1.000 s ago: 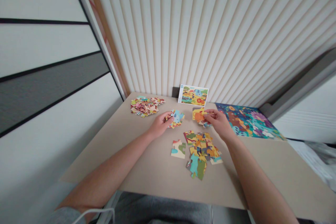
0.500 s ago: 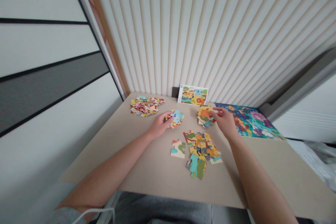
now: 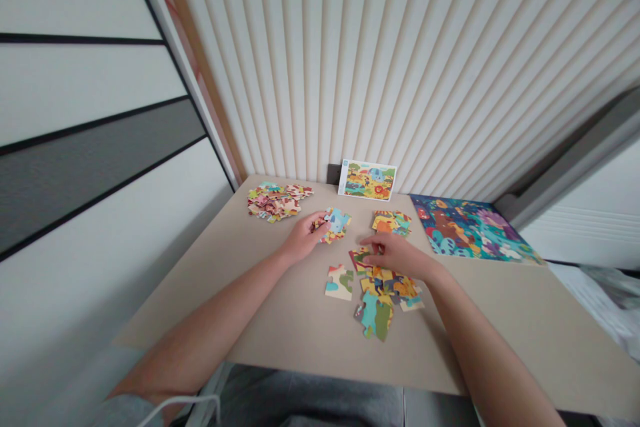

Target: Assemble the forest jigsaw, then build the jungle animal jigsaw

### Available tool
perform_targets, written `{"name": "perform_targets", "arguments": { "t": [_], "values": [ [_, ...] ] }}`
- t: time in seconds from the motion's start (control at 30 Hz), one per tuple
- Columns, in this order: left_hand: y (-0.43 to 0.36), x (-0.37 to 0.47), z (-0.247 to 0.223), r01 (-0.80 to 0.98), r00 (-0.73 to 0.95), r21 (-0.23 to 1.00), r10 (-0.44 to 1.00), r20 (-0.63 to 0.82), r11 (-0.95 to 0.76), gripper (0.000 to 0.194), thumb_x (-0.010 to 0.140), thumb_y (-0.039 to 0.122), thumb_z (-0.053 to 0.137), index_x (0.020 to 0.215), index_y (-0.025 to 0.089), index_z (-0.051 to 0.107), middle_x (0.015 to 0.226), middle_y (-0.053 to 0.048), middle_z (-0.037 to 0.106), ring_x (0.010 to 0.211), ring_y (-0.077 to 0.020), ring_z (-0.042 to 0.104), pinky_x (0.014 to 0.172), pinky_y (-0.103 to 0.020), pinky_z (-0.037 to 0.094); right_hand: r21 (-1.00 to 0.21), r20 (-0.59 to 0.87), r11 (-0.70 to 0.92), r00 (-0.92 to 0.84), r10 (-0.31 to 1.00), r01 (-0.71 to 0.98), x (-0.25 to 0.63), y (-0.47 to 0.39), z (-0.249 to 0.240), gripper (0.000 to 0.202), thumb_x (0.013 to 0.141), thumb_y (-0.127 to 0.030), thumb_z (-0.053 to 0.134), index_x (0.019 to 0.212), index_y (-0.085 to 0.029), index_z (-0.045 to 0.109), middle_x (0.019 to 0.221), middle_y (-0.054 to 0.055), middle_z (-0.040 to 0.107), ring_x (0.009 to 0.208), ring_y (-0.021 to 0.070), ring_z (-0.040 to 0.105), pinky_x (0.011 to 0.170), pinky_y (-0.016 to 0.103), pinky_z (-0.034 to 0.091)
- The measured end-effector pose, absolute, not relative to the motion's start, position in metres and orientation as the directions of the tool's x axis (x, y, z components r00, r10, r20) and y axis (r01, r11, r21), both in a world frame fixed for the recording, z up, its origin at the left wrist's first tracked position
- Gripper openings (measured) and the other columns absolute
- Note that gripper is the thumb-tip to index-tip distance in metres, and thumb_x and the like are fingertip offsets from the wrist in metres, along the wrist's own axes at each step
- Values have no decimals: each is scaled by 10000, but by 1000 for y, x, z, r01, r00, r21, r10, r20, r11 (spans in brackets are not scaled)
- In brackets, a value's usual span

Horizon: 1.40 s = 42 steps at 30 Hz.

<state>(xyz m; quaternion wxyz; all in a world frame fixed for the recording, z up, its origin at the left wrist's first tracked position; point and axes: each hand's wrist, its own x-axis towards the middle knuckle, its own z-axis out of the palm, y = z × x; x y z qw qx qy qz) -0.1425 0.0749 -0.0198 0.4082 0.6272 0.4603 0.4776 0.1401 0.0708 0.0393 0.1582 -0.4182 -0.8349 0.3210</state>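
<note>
My left hand [image 3: 306, 237] is closed round a bunch of puzzle pieces [image 3: 338, 221], with a light-blue piece on top. Over the upper part of the central pile of puzzle pieces [image 3: 384, 285] is my right hand [image 3: 395, 255], its fingers bent; whether it grips a piece is hidden. A small stack of pieces [image 3: 391, 221] with orange and yellow shapes sits just beyond my right hand. One piece with a green patch [image 3: 340, 283] lies left of the central pile. A turquoise and green piece [image 3: 376, 317] is at the pile's near end.
At the back left of the table [image 3: 280, 320] is a heap of pink and yellow pieces [image 3: 275, 201]. A picture card [image 3: 369, 180] leans at the back by the pleated wall. A finished-looking dark-blue puzzle [image 3: 475, 230] lies on the right.
My right hand has moved left and nearer, from the small orange stack to the central pile. The top piece on that small stack now lies differently. My left hand has hardly moved.
</note>
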Motion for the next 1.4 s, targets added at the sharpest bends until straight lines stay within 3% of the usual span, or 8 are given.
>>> {"name": "perform_targets", "arguments": {
  "t": [0.13, 0.3, 0.43, 0.53, 0.67, 0.8, 1.13, 1.4],
  "values": [
    [75, -143, -20, 185, 132, 949, 963, 234, -256, 504, 888, 534, 637, 1230, 164, 664, 1019, -54, 724, 882, -214, 667, 774, -295, 531, -583, -59, 498, -645, 762, 642, 135, 66, 39, 419, 732, -327, 808, 1134, -244, 726, 1004, 54, 710, 900, 238, 628, 772, 307, 456],
    [74, -142, -19, 159, 146, 953, 961, 234, -256, 485, 892, 516, 640, 1223, 162, 667, 1012, -53, 723, 873, -212, 668, 775, -296, 530, -557, -66, 473, -604, 794, 683, 132, 68, 37, 362, 721, -329, 821, 1025, -197, 676, 969, 51, 657, 836, 200, 590, 724, 287, 430],
    [73, -142, -17, 156, 148, 954, 961, 235, -257, 466, 895, 502, 640, 1212, 162, 668, 1034, -58, 722, 901, -218, 671, 799, -301, 532, -658, -13, 398, -539, 842, 639, 129, 69, 38, 253, 751, -331, 794, 891, -198, 630, 796, 0, 601, 696, 155, 526, 619, 265, 381],
    [73, -141, -16, 158, 149, 955, 963, 227, -249, 466, 892, 511, 637, 1206, 170, 672, 1014, -52, 724, 888, -219, 673, 783, -298, 535, -824, 32, 321, -528, 849, 466, 127, 71, 39, 242, 854, -424, 702, 847, -205, 599, 726, -17, 568, 642, 138, 497, 584, 262, 383],
    [73, -141, -15, 180, 152, 949, 961, 232, -257, 462, 897, 518, 628, 1204, 177, 676, 990, -46, 726, 840, -208, 667, 742, -287, 524, -956, 86, 208, -478, 874, 208, 126, 73, 41, 325, 858, -468, 703, 1051, -222, 617, 802, -14, 592, 675, 136, 562, 625, 274, 461],
    [74, -141, -16, 179, 134, 953, 966, 221, -243, 477, 886, 523, 643, 1206, 171, 674, 1016, -53, 727, 866, -211, 670, 768, -294, 532, -982, 75, 143, -444, 893, 122, 124, 72, 45, 533, 837, -415, 724, 1320, -266, 554, 891, -16, 599, 751, 142, 651, 714, 299, 530],
    [63, -130, -10, -113, 296, 987, 944, 146, -117, 486, 874, 531, 675, 1212, 200, 568, 1019, -41, 685, 912, -209, 683, 791, -336, 591, -983, 71, 136, -420, 905, 127, 113, 70, 36, 493, 794, -394, 763, 1231, -246, 588, 832, -12, 652, 760, 168, 691, 711, 306, 555],
    [59, -128, -7, -93, 337, 991, 933, 122, -96, 490, 813, 533, 746, 1125, 203, 560, 956, -19, 676, 862, -185, 680, 772, -305, 577, -973, 96, 172, -417, 904, 151, 104, 66, 29, 571, 775, -410, 776, 1277, -241, 564, 778, -17, 667, 762, 186, 689, 764, 347, 565]
  ]
}}
